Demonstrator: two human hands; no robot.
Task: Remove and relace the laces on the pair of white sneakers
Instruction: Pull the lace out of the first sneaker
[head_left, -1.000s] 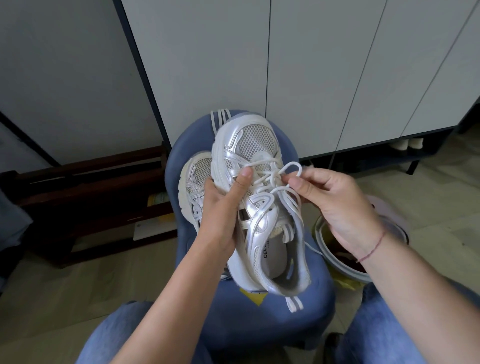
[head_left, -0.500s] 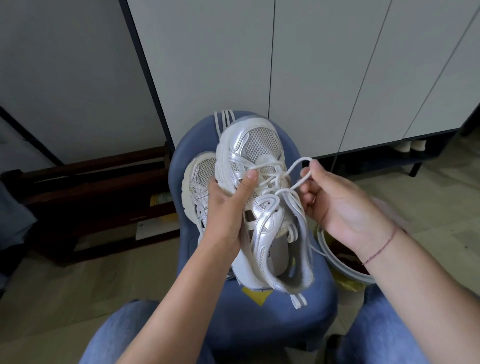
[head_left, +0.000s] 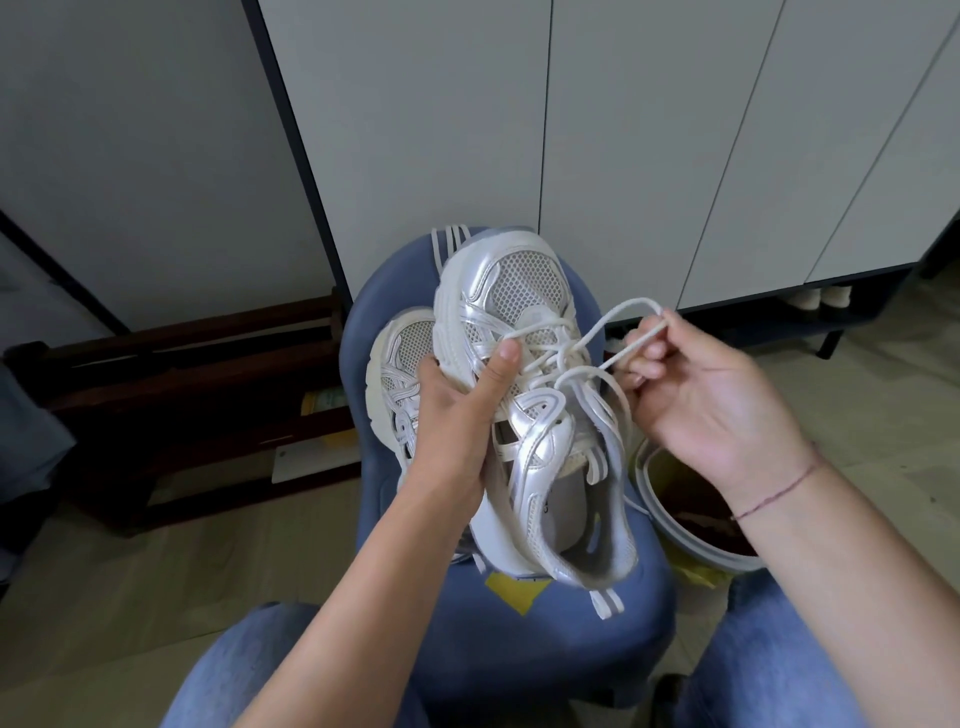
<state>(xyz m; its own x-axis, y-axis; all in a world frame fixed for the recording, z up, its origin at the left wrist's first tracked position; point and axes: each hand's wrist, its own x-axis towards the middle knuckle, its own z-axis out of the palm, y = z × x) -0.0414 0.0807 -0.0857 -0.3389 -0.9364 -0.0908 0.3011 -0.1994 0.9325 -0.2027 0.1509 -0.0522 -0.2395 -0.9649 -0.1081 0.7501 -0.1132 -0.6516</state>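
A white and silver sneaker (head_left: 524, 301) is held up over a blue stool (head_left: 519, 639), toe pointing away. My left hand (head_left: 457, 421) grips its left side, thumb pressed on the lacing. To the right of the shoe, my right hand (head_left: 711, 400) pinches a loop of the white lace (head_left: 613, 317), drawn out from the eyelets. The second sneaker (head_left: 400, 364) lies on the stool behind my left hand, partly hidden.
White cabinet doors (head_left: 649, 145) stand behind the stool. A round container (head_left: 670, 530) with a dark inside sits on the floor to the right, under my right wrist. Dark wooden rails (head_left: 182, 374) lie at the left. My knees in jeans frame the bottom.
My right hand has moved right and away from the shoe, drawing the lace loop longer. My left hand keeps the same grip on the sneaker.
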